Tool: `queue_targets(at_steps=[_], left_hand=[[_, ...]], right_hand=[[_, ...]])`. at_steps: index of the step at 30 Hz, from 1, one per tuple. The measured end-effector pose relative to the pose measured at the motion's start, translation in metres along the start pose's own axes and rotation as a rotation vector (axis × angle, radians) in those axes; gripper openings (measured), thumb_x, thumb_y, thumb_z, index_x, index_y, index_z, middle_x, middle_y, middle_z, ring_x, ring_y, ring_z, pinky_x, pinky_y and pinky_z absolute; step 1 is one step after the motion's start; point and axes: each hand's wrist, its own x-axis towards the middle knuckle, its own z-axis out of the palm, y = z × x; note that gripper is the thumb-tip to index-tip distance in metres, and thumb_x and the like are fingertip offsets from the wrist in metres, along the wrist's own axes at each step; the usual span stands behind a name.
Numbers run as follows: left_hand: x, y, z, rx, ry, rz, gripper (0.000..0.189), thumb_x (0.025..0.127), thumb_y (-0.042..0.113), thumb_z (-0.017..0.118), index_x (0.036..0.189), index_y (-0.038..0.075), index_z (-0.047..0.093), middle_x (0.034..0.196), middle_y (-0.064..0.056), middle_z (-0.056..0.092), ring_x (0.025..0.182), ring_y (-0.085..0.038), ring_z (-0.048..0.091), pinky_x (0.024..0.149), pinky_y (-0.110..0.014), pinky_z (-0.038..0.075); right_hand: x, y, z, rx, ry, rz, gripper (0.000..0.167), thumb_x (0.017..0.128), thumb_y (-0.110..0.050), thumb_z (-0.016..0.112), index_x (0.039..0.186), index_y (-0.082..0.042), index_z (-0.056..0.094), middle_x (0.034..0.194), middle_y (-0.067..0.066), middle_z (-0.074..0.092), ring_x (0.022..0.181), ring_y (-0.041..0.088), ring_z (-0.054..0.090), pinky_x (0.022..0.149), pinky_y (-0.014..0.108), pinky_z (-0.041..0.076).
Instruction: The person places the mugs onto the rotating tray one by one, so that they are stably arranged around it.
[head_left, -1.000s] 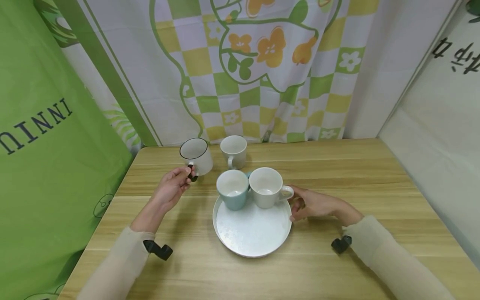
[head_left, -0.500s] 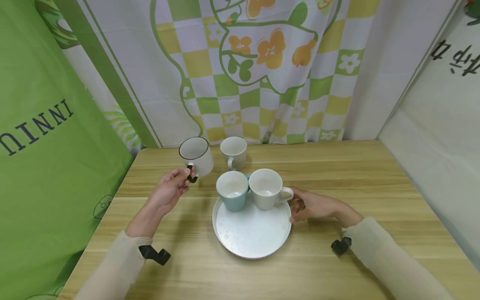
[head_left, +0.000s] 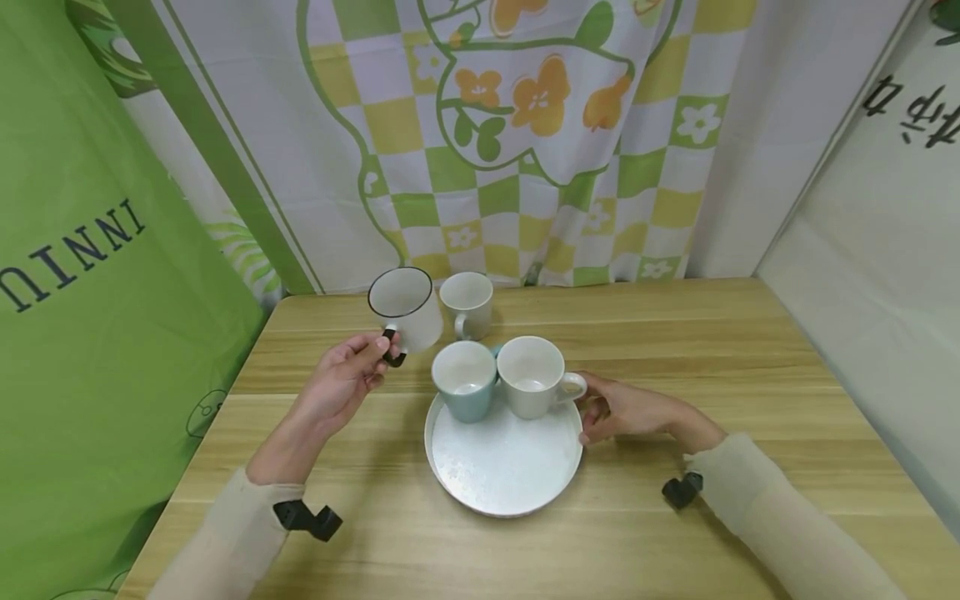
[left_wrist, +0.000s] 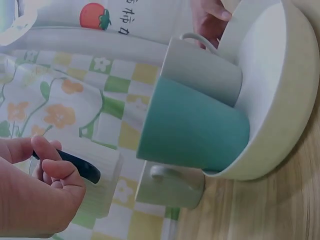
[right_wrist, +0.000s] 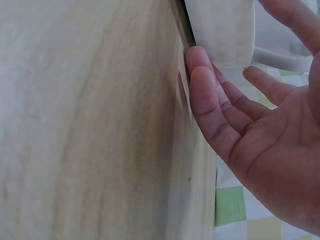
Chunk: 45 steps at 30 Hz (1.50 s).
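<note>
In the head view my left hand (head_left: 341,379) pinches the black handle of a white mug (head_left: 416,321) with a dark rim, holding it above the table. My right hand (head_left: 626,408) rests at the right edge of a round white tray (head_left: 502,471), its fingers loosely bent by the rim. On the tray's far side stand a light blue mug (head_left: 468,404) and a white mug (head_left: 528,400), touching each other. The white mug's handle points toward my right hand. In the right wrist view the right hand's fingertips (right_wrist: 202,82) lie low by the table surface.
Behind the tray another white mug (head_left: 472,321) stands on the wooden table (head_left: 712,350), close to the held mug. A patterned curtain (head_left: 517,192) hangs along the back edge. Green cloth (head_left: 112,333) borders the left side, and a white one (head_left: 877,225) the right.
The dark-rimmed mug has moved slightly right and up in my left hand, nearer the mug at the back. My right hand, the tray and the mugs on it have stayed put.
</note>
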Motion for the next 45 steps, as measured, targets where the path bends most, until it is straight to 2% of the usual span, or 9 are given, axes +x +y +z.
queue_targets(at_steps=[13, 25, 37, 45], left_hand=[[-0.016, 0.012, 0.025, -0.028, -0.050, -0.004, 0.012, 0.104, 0.020, 0.055, 0.108, 0.011, 0.061, 0.096, 0.008, 0.064, 0.075, -0.003, 0.048, 0.064, -0.016, 0.038], [-0.027, 0.012, 0.043, -0.031, -0.129, -0.004, 0.012, 0.104, 0.015, 0.053, 0.104, 0.016, 0.065, 0.093, 0.009, 0.066, 0.071, -0.002, 0.048, 0.063, -0.016, 0.037], [-0.033, 0.010, 0.055, 0.006, -0.180, -0.034, 0.012, 0.104, 0.015, 0.054, 0.110, 0.009, 0.062, 0.093, 0.008, 0.065, 0.072, -0.003, 0.047, 0.064, -0.016, 0.037], [-0.037, 0.006, 0.061, 0.017, -0.212, -0.052, 0.012, 0.103, 0.015, 0.055, 0.112, 0.010, 0.061, 0.093, 0.008, 0.065, 0.071, -0.002, 0.046, 0.064, -0.015, 0.038]], right_hand=[[0.001, -0.002, -0.002, -0.002, -0.003, -0.013, 0.081, 0.085, -0.016, 0.079, 0.148, -0.004, 0.030, 0.126, 0.025, 0.054, 0.094, 0.027, 0.064, 0.073, 0.027, 0.056], [0.001, -0.001, -0.002, 0.000, -0.008, -0.021, 0.080, 0.085, -0.016, 0.079, 0.148, -0.006, 0.031, 0.127, 0.026, 0.052, 0.095, 0.028, 0.062, 0.074, 0.027, 0.056], [-0.001, -0.004, -0.001, 0.001, -0.013, -0.020, 0.083, 0.085, -0.015, 0.080, 0.150, -0.007, 0.029, 0.125, 0.025, 0.054, 0.094, 0.028, 0.062, 0.072, 0.027, 0.056], [0.000, -0.002, 0.000, -0.008, -0.004, -0.026, 0.086, 0.083, -0.016, 0.082, 0.150, -0.008, 0.029, 0.123, 0.023, 0.053, 0.095, 0.031, 0.062, 0.074, 0.028, 0.056]])
